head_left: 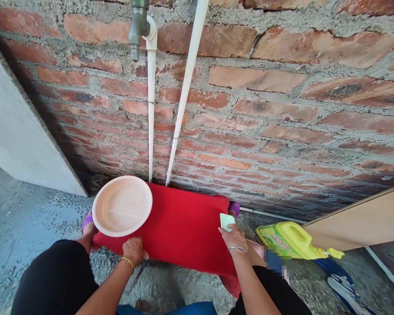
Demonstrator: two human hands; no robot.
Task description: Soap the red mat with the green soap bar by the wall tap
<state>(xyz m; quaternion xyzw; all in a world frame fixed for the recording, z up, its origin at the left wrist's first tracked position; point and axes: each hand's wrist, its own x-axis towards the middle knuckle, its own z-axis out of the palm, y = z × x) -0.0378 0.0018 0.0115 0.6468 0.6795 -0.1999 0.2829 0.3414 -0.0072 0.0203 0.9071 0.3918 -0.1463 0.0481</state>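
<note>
A red cloth [187, 223] is spread flat over a low surface in front of me, its edges hanging down at both ends. My left hand [134, 251] is closed at the near edge of the cloth, just below the basin; whatever its fingers hold, if anything, is hidden. My right hand [234, 240] grips a flat, pale green rounded block [227, 222] over the right end of the cloth. The block's kind is unclear. A pale pink plastic basin [123, 206] rests on the left end, with a few dark specks inside.
A brick wall [269, 100] rises behind, with a tap [136, 33] and white pipes [184, 96]. A yellow detergent jug [287, 239] lies tilted at right, near a tan board [357, 218] and blue-and-white shoes [343, 288]. A grey slab [22, 118] leans left. The concrete floor looks wet.
</note>
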